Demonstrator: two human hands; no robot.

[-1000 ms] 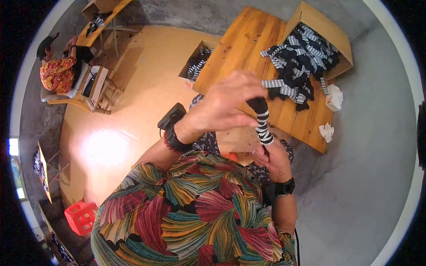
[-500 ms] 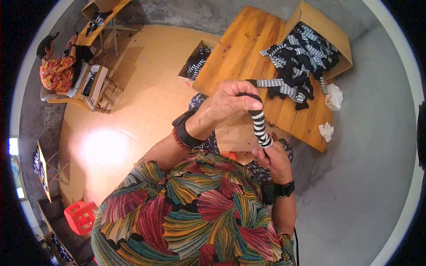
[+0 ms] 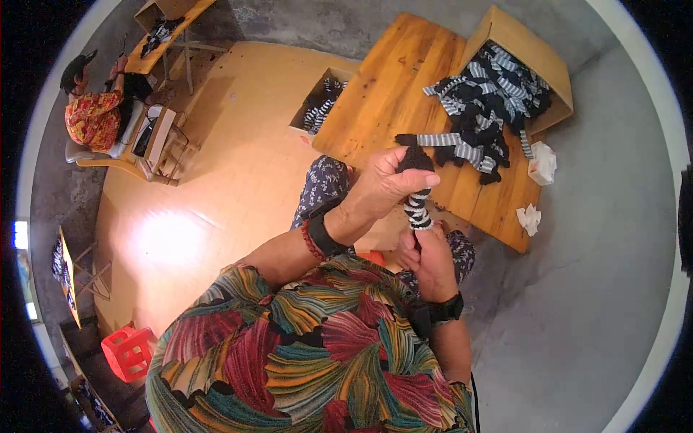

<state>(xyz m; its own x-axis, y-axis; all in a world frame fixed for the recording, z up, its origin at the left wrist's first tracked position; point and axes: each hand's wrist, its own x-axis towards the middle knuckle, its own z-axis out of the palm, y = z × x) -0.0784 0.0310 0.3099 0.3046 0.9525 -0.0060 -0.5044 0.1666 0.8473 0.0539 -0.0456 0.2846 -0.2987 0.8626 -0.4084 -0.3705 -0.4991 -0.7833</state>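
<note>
A black-and-white striped knitted sock [image 3: 418,210] stretches between my two hands, in front of the table. My left hand [image 3: 384,186] pinches its black end, which sticks up above the thumb. Below it, my right hand [image 3: 429,257] is closed around the lower end, where the stripes bunch up. Something dark and narrow shows at the right fingers, too hidden to name. On the wooden table just beyond my hands, a grey-and-black striped sock [image 3: 439,141] lies stretched from a heap of similar socks [image 3: 498,94].
The heap spills from a tipped cardboard box [image 3: 556,79] on the wooden table [image 3: 375,79]. A tissue pack [image 3: 543,164] and crumpled tissue [image 3: 529,219] are at its right edge. Another sock box [image 3: 303,119] stands beyond. Left are a seated person [image 3: 94,119] and a red stool [image 3: 128,353].
Both hands have shifted slightly; the left has moved a little right and down. The sock is now shorter and more bunched between them, and its black end stands upright above my left thumb.
</note>
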